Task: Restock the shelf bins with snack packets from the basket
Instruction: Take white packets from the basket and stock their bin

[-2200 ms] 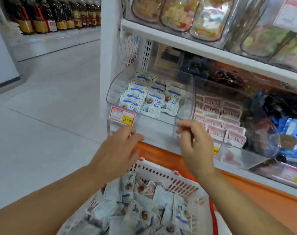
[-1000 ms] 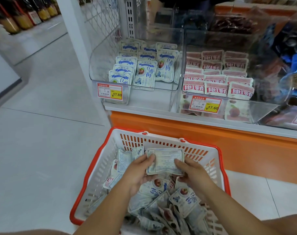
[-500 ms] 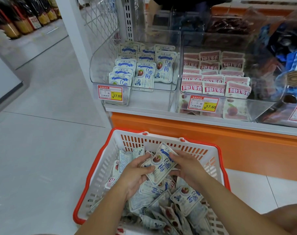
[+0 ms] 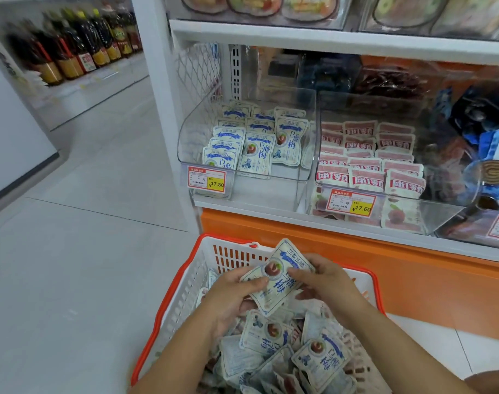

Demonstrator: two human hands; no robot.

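A white basket (image 4: 185, 285) with an orange-red rim stands on the floor below the shelf, full of white-and-blue snack packets (image 4: 319, 356). Over the basket, my left hand (image 4: 228, 300) and my right hand (image 4: 325, 282) both pinch one white-and-blue packet (image 4: 279, 282), face up and tilted; more packets may lie stacked under it. On the lower shelf a clear bin (image 4: 191, 132) holds several of the same packets (image 4: 259, 146) in rows, with bare floor at its front. A price tag (image 4: 206, 179) reading 17.80 hangs on that bin.
To the right a second clear bin (image 4: 441, 206) holds red-and-white packets (image 4: 370, 155). Further right are bins of dark and blue sweets (image 4: 496, 146). An upper shelf (image 4: 328, 38) overhangs the bins. An orange base panel (image 4: 413, 280) runs below. Bottles (image 4: 72, 52) line a far shelf across the grey floor.
Both hands dropped from the bin's front edge into the basket and took up a packet, turned it printed side up, and have lifted it slightly. The view has tilted upward.
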